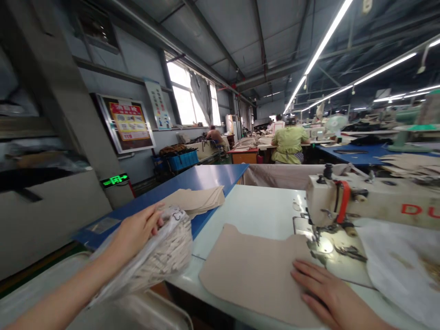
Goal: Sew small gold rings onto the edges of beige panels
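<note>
My left hand has its fingers curled on the rim of a clear plastic bag filled with small pale strips. Flat on the pale sewing table lies a beige shaped panel with a notched far edge. The fingers of my right hand rest stretched out on the panel's right side. Just beyond that hand is the needle area of a white sewing machine, its lamp lit. A stack of beige panels sits behind the bag on a blue table.
The blue tabletop adjoins the sewing table at the left. White sheeting covers part of the machine bed at right. Below the bag is a pale container edge. A person in a yellow-green top sits farther off, facing away.
</note>
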